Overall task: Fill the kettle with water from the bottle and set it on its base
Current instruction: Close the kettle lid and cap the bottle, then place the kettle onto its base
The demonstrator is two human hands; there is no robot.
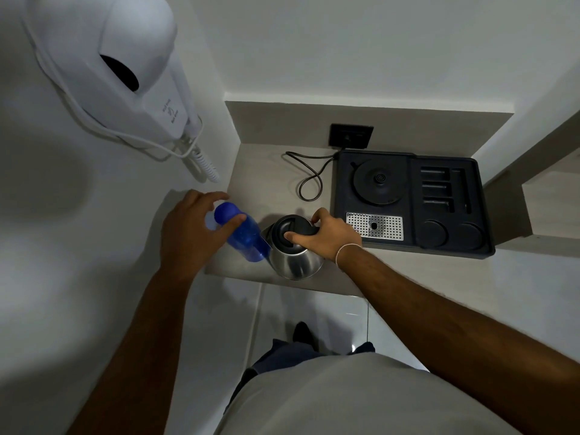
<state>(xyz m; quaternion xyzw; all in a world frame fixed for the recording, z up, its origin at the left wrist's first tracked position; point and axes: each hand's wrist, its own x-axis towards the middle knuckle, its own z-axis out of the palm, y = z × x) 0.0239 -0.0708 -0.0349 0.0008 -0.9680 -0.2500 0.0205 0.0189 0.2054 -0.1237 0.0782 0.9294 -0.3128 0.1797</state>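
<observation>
A steel kettle with a black lid stands on the shelf near its front edge. My right hand grips the kettle's black handle, thumb resting on the lid. A blue translucent bottle with a blue cap stands just left of the kettle, touching it. My left hand wraps around the bottle's upper part below the cap. The round black kettle base sits bare in a black tray to the right.
A beige shelf holds everything. A black cord loops from the tray to a wall socket. A white wall-mounted hair dryer hangs at upper left. A perforated metal drip grid lies in the tray.
</observation>
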